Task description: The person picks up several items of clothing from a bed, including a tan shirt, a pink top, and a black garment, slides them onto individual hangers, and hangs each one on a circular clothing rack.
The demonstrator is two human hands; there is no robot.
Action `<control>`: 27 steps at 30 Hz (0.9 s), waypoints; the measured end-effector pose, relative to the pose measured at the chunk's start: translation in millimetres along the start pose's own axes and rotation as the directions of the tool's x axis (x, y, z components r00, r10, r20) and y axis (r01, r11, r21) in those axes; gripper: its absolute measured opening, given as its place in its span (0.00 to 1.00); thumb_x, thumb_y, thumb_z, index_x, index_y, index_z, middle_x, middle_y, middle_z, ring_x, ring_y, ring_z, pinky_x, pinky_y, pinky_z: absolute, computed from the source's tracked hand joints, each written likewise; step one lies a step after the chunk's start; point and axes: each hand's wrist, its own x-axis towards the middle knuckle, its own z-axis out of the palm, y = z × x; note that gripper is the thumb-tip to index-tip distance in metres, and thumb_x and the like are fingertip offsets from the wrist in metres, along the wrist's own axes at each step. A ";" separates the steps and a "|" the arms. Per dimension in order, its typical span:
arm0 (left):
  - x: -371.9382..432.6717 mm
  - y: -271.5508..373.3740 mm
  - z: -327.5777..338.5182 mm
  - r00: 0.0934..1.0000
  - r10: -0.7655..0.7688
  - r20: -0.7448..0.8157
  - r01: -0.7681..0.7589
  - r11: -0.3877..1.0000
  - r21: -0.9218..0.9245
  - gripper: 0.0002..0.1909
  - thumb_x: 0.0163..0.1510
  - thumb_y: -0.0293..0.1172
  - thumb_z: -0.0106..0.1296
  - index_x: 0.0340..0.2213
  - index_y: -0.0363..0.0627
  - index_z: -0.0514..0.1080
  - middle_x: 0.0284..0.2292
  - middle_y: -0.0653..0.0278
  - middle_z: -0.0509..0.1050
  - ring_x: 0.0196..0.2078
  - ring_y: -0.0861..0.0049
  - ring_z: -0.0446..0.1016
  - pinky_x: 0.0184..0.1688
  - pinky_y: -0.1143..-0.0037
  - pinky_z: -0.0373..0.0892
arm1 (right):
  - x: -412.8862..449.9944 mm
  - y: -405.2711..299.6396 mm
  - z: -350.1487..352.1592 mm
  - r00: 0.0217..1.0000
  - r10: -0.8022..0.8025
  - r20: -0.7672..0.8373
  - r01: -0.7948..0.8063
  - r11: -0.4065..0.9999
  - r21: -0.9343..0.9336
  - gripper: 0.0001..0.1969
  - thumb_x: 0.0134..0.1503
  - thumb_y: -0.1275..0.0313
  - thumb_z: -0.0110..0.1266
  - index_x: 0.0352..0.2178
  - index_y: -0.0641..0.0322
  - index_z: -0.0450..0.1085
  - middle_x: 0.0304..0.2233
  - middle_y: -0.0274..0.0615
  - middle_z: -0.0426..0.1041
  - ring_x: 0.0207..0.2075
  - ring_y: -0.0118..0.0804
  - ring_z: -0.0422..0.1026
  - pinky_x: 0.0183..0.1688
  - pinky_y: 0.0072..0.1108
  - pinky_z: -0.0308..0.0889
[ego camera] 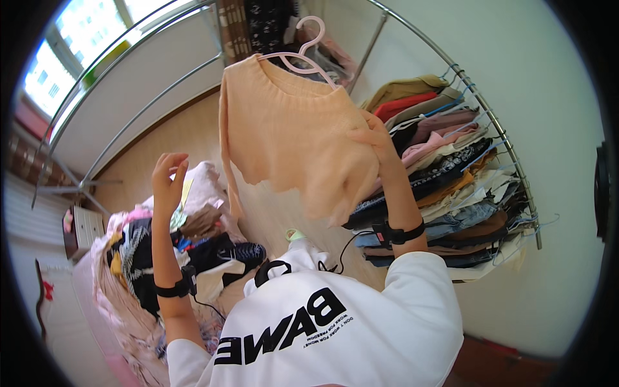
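Note:
A peach knit sweater (295, 130) hangs in front of me, with a pale pink plastic hanger (309, 58) through its neck opening. The hanger's hook stands up above the collar. My right hand (375, 138) grips the sweater near its right shoulder, fingers partly hidden by the knit. One sleeve dangles down on the left side. My left hand (169, 181) is raised to the left of the sweater, apart from it, holding nothing, with fingers loosely bent and thumb apart. Black straps with small devices and cables circle both forearms.
On the right, a metal clothes rail (483, 99) carries several garments (445, 159) on hangers. A heap of clothes (193, 242) lies to the left on a bed. Another metal rack frame (159, 96) stands by the window. Dark clothing (268, 24) hangs behind the sweater.

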 end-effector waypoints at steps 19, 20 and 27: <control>122.0 43.0 114.0 0.949 0.128 0.287 -0.099 0.988 -0.116 0.07 0.56 0.25 0.51 0.35 0.34 0.73 0.30 0.63 0.71 0.34 0.78 0.73 0.37 0.79 0.68 | 157.8 -23.5 -119.4 0.408 -0.560 -0.721 0.513 0.794 -0.327 0.10 0.47 0.76 0.50 0.32 0.71 0.66 0.29 0.41 0.70 0.30 0.31 0.67 0.37 0.22 0.63; 123.7 42.6 115.3 0.949 0.123 0.291 -0.092 0.989 -0.115 0.07 0.56 0.25 0.51 0.35 0.34 0.73 0.30 0.63 0.71 0.34 0.79 0.72 0.37 0.79 0.68 | 167.8 -29.1 -126.6 0.323 -0.577 -0.750 0.519 0.771 -0.369 0.09 0.47 0.76 0.50 0.31 0.71 0.66 0.29 0.43 0.70 0.30 0.33 0.68 0.37 0.24 0.64; 130.5 43.2 127.5 0.941 0.081 0.328 -0.054 0.994 -0.091 0.06 0.55 0.23 0.51 0.34 0.34 0.73 0.31 0.60 0.73 0.33 0.75 0.73 0.37 0.78 0.69 | 213.6 -40.5 -198.4 0.035 -0.667 -0.744 0.338 0.708 -0.619 0.11 0.45 0.76 0.48 0.29 0.76 0.63 0.30 0.53 0.70 0.31 0.44 0.69 0.39 0.30 0.65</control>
